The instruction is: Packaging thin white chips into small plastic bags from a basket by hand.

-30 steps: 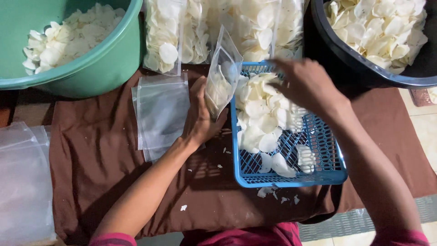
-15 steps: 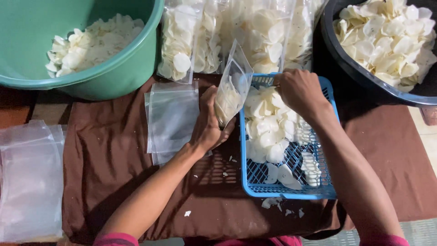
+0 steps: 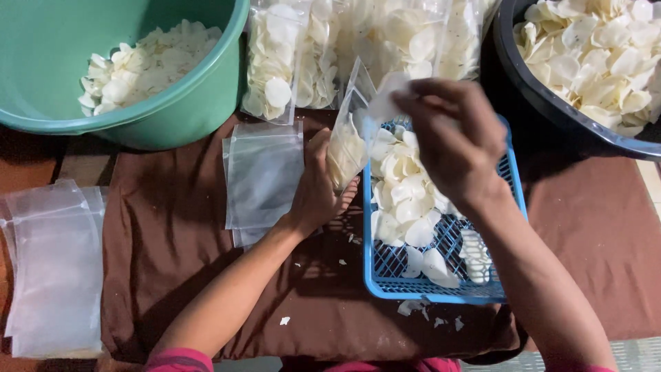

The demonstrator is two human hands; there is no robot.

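Clear bag (image 3: 348,138) clamped in left grip (image 3: 318,189), right grip (image 3: 454,138) pinching chips (image 3: 385,103), brown cloth (image 3: 172,227)

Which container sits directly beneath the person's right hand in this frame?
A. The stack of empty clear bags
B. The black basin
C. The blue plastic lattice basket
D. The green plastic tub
C: the right hand, pinching white chips at the mouth of the clear plastic bag held by the left hand, hovers over the blue plastic lattice basket.
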